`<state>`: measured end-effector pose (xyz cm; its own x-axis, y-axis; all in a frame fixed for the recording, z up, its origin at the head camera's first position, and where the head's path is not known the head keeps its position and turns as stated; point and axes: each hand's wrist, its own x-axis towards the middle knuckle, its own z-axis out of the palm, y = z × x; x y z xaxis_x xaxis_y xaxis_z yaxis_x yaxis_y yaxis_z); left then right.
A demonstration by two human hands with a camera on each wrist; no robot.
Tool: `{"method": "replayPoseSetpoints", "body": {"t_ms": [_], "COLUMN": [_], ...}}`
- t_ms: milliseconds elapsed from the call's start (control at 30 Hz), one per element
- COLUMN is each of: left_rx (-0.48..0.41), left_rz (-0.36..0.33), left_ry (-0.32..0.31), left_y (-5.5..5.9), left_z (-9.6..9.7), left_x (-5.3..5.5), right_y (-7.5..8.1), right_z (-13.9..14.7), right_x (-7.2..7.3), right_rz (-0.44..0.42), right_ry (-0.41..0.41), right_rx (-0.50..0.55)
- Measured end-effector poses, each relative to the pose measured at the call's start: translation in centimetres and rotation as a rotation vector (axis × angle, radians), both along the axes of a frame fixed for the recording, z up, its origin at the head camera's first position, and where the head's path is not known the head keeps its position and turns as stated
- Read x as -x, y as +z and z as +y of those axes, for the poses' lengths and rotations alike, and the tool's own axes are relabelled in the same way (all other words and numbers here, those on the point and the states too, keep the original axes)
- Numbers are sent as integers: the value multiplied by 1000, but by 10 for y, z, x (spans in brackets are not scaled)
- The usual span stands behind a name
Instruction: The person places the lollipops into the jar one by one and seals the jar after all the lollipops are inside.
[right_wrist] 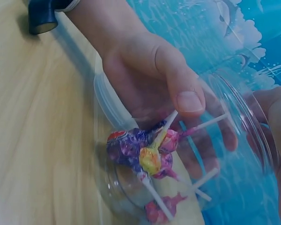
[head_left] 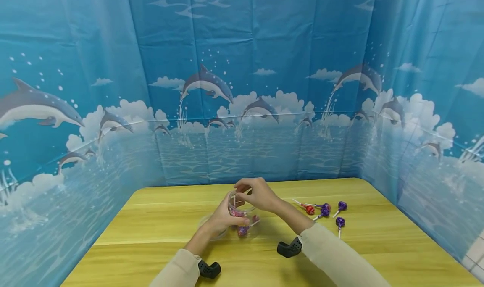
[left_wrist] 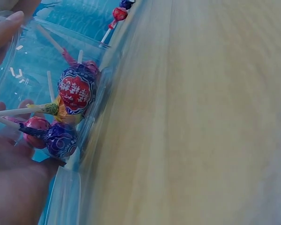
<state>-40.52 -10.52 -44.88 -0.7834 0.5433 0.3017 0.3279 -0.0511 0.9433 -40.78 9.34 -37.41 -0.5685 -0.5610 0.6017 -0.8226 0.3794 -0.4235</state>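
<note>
A clear jar [right_wrist: 239, 187] lies tilted above the table, its mouth toward my right hand. My left hand [head_left: 224, 217] holds it by the side, thumb in front and fingers behind. Inside are several wrapped lollipops: a blue and red one [left_wrist: 77, 91], a yellow one [right_wrist: 150, 160] and a pink one [right_wrist: 160, 210], with white sticks pointing various ways. At the jar's mouth is my right hand [head_left: 259, 194], its fingers bent around the rim area. Whether those fingers pinch the rim or a stick is hidden.
A clear round lid [head_left: 217, 233] lies on the yellow wood-grain table [head_left: 151, 224] beside my left hand. To the right lie several loose lollipops, among them a red one [head_left: 310, 210] and a purple one [head_left: 340, 222]. A dolphin-print curtain [head_left: 264, 152] surrounds the table.
</note>
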Motion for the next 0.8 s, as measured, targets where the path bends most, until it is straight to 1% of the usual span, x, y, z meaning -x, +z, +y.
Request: {"method": "replayPoseSetpoints", "body": {"t_ms": [167, 267, 433, 533, 667, 800], "left_rx": [6, 3, 1, 3, 16, 29], "left_rz": [-17, -17, -26, -19, 9, 17], "left_ry": [18, 26, 35, 37, 36, 38], "left_y": [1, 1, 0, 1, 4, 5], "left_z": [1, 2, 3, 4, 3, 2], "left_x": [-1, -1, -1, -1, -1, -2], "right_y": [0, -1, -4, -7, -8, -7], "right_z": [15, 28, 52, 67, 85, 102], "right_x": [-6, -8, -11, -13, -17, -25], "right_rz": [-6, 3, -26, -47, -71, -82], "right_ry": [4, -20, -83, -119, -150, -178], "right_rx": [27, 48, 59, 53, 41, 30]}}
